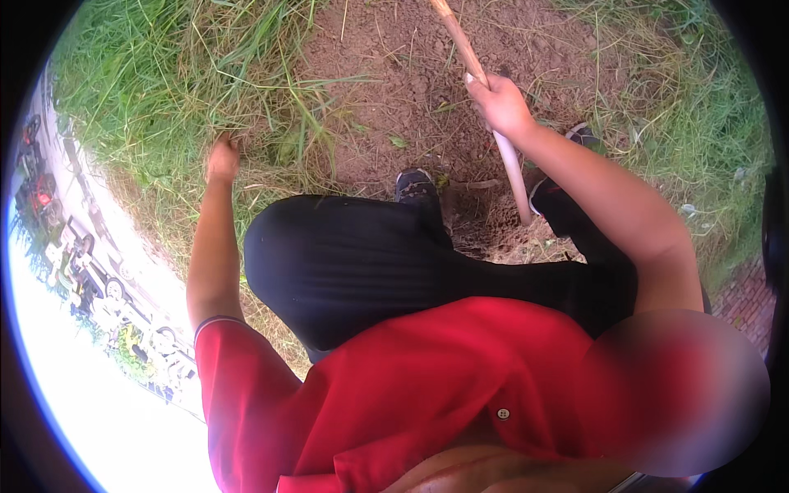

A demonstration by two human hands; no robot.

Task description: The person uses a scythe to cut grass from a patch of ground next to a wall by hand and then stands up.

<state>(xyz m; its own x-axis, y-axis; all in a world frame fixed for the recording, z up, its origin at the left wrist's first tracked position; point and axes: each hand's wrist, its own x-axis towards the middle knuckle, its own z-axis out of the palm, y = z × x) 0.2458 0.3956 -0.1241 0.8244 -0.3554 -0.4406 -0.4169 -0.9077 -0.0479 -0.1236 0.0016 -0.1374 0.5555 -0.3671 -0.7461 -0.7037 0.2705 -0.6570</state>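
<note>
My right hand (500, 108) is closed around a long wooden handle (457, 37), brown at the top and paler below the hand. The handle slants down from the top edge, and its lower end meets loose soil (493, 228) between my shoes. Over at the left, my left hand (223, 161) reaches into tall grass (179, 92); its fingers are partly hidden among the blades, so whether it grips any cannot be told. Cut or dry grass lies around it.
Bare reddish-brown soil (382, 68) with scattered dry stalks lies before me. More grass (709, 142) grows at the right, near brick paving (749, 302). My dark shoes (416, 183) stand on the soil. Parked vehicles (92, 265) line a road at the far left.
</note>
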